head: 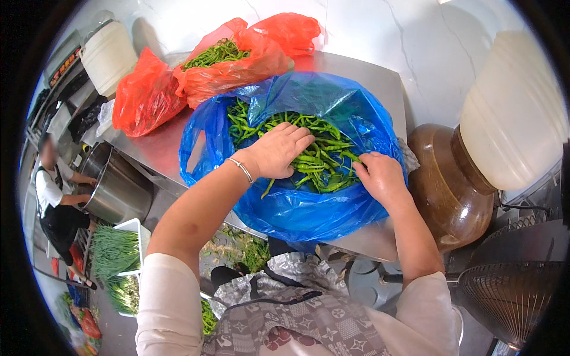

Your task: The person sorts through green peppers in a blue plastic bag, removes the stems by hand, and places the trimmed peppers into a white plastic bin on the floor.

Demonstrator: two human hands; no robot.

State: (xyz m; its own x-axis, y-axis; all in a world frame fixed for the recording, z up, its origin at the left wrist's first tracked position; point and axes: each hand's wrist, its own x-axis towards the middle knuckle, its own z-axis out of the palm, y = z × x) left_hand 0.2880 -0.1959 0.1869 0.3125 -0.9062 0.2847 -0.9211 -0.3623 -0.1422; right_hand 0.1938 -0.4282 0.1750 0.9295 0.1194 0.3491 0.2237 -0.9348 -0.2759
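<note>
A large blue plastic bag point(285, 218) lies wide open on a stainless steel table point(378, 84), holding a heap of long green chili peppers point(311, 162). My left hand point(280, 151), with a bracelet at its wrist, rests palm down on the heap. Its fingers are bent, and what lies under the palm is hidden. At the heap's right side, my right hand point(380, 175) pinches a green pepper point(350, 155) between thumb and fingers, close to the bag's wall.
Red plastic bags point(236, 78) stand behind the blue one, one showing green peppers. A brown glazed jar point(441, 187) and a fan point(512, 298) are at right. On the left, a person point(58, 191) handles a large metal pot point(120, 187) near crates of green onions point(116, 249).
</note>
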